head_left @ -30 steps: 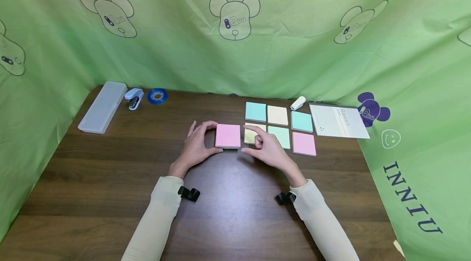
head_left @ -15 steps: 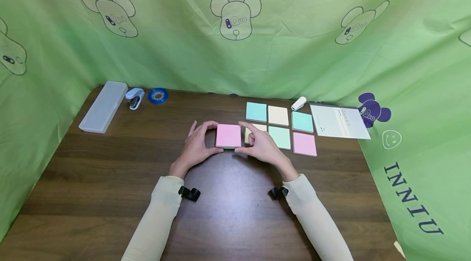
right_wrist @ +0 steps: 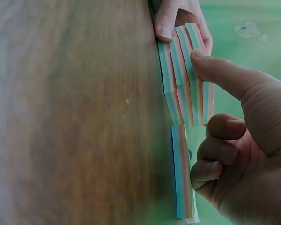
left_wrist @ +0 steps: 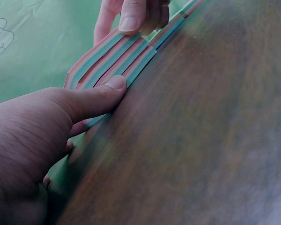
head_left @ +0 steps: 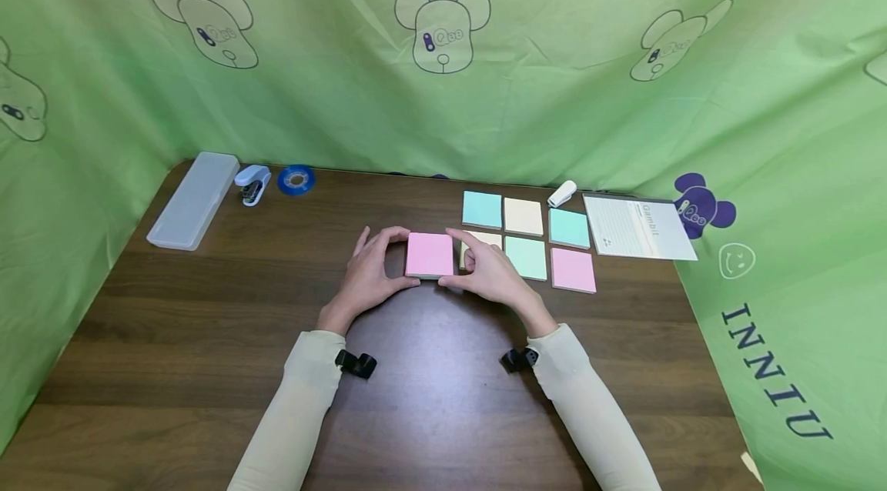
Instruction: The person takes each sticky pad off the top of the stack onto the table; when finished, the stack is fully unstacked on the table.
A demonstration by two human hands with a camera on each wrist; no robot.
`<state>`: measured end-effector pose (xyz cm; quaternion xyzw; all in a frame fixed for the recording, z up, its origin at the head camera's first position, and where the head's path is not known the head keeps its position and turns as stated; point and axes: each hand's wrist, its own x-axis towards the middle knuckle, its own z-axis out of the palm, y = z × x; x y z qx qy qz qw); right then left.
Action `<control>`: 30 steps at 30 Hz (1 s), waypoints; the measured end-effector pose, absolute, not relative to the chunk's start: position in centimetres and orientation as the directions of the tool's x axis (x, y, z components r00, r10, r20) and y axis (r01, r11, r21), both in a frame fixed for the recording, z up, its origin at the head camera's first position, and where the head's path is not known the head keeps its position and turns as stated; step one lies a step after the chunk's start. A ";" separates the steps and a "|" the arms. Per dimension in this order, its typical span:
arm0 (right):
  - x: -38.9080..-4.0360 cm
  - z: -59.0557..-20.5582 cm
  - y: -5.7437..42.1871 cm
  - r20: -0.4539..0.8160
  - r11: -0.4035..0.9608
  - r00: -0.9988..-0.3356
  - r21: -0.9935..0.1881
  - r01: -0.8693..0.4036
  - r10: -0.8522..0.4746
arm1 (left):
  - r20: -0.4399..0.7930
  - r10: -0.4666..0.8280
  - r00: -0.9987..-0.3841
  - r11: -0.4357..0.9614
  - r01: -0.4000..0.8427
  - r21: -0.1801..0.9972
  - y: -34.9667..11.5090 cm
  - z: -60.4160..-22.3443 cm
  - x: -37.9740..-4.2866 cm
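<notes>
A stack of sticky note pads (head_left: pixel 429 254) with a pink top sits mid-table. Its striped, slightly uneven edges (left_wrist: pixel 103 58) show in the wrist views. My left hand (head_left: pixel 369 275) grips its left side, thumb on the front edge and forefinger at the back. Opposite, my right hand (head_left: pixel 492 272) pinches the right side the same way, its thumb (right_wrist: pixel 220 70) high on the front edge and its other fingers curled. Partly behind the right hand lies a yellow pad (head_left: pixel 488 238). Beside it are a mint pad (head_left: pixel 525 258) and a pink pad (head_left: pixel 573 270).
Further back lie a teal pad (head_left: pixel 481 209), a cream pad (head_left: pixel 523 217) and another teal pad (head_left: pixel 569 228). A small white object (head_left: pixel 562 194) and a notepad (head_left: pixel 639 228) are at right. A translucent case (head_left: pixel 194 202), stapler (head_left: pixel 252 185) and blue tape roll (head_left: pixel 296 180) stand back left.
My right hand has moved left from beside the stack, and its thumb and forefinger have come to the stack's right side. The left hand has kept its place.
</notes>
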<state>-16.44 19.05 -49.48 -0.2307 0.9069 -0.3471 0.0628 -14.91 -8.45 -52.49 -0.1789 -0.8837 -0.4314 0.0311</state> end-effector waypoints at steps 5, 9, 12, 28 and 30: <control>-15.9 -48.1 18.7 -0.002 0.703 -0.898 -0.623 -0.343 -0.440 | 0.209 0.291 -0.933 0.562 0.344 0.752 -8.4 -52.4 -14.9; -15.9 -48.4 18.9 0.010 0.703 -0.899 -0.619 -0.350 -0.439 | 0.208 0.291 -0.934 0.560 0.343 0.754 -8.4 -52.3 -14.9; -16.2 -49.4 19.3 0.030 0.686 -0.896 -0.632 -0.360 -0.443 | 0.206 0.289 -0.935 0.558 0.339 0.757 -8.4 -52.3 -14.9; -16.0 -49.0 19.1 0.012 0.714 -0.900 -0.604 -0.355 -0.437 | 0.197 0.286 -0.938 0.563 0.331 0.757 -8.4 -52.3 -15.0; -16.3 -49.8 19.3 0.025 0.715 -0.898 -0.596 -0.366 -0.439 | 0.194 0.287 -0.938 0.562 0.329 0.759 -8.4 -52.2 -15.0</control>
